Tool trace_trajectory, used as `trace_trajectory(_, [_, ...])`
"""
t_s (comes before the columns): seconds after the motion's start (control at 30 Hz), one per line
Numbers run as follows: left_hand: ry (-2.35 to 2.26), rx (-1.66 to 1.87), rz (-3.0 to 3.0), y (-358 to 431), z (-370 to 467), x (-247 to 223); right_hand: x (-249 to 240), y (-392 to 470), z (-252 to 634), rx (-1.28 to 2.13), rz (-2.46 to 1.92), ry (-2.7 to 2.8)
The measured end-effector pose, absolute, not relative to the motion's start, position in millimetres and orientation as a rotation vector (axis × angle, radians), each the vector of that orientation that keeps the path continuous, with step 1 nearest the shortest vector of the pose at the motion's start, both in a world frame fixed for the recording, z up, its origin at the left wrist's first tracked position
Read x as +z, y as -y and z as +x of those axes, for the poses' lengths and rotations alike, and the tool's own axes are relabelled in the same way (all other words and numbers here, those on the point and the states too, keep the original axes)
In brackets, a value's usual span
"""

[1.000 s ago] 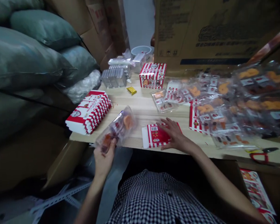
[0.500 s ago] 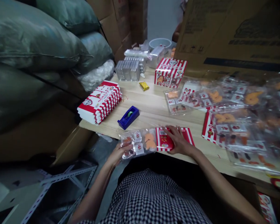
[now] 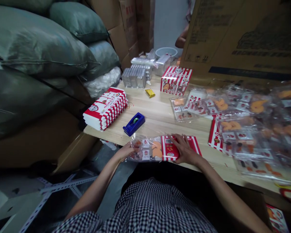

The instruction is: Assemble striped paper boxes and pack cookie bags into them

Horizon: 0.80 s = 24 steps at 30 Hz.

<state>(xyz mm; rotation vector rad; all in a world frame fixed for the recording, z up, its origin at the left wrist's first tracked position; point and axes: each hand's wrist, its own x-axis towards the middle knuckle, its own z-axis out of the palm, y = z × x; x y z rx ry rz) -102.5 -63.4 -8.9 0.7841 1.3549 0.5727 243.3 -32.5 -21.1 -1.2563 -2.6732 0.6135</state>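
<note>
At the table's front edge, a clear plastic pack [image 3: 145,152] of small toy food pieces and white cards reaches partway into a red-and-white striped box [image 3: 169,149]. My left hand [image 3: 126,152] grips the outer, left end of the pack, its fingertips partly hidden by the plastic. Across the box lies my right hand [image 3: 184,150], thumb at the near edge and fingers over the far side, holding it down on the table. Just beyond the pack sits a blue tape dispenser [image 3: 134,124].
Folded striped boxes [image 3: 106,108] are stacked at left. A standing striped box [image 3: 176,81], a yellow packet [image 3: 150,93] and clear trays [image 3: 134,77] are farther back. Filled packs [image 3: 242,136] cover the right side. Behind a large carton [image 3: 232,38], another person's arm [image 3: 182,38] shows.
My left hand has moved slightly right and up, pushing the pack a little farther toward the box. My right hand stays on the box. The view has shifted slightly.
</note>
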Motion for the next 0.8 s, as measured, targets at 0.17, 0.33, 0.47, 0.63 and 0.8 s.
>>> trace_trajectory(0.17, [-1.345,0.554,0.882,54.0,-101.8,2.1,-28.3,36.2,241.5,0.593,-1.329,2.676])
trace_trajectory(0.33, [-1.249,0.531,0.83,44.2,-98.3,5.9,-36.1,40.0,241.0,0.57,-1.317,2.668])
trace_trajectory(0.47, [-1.243,0.503,0.821,42.4,-89.2,4.8,-35.2,41.1,241.9,0.568,-1.324,2.655])
trace_trajectory(0.63, [-1.254,0.533,0.888,40.2,-85.5,10.2,-35.8,39.6,242.3,0.563,-1.313,2.658])
trace_trajectory(0.8, [-1.256,0.563,0.878,32.4,-66.5,-2.8,-37.7,36.9,243.8,0.554,-1.33,2.646])
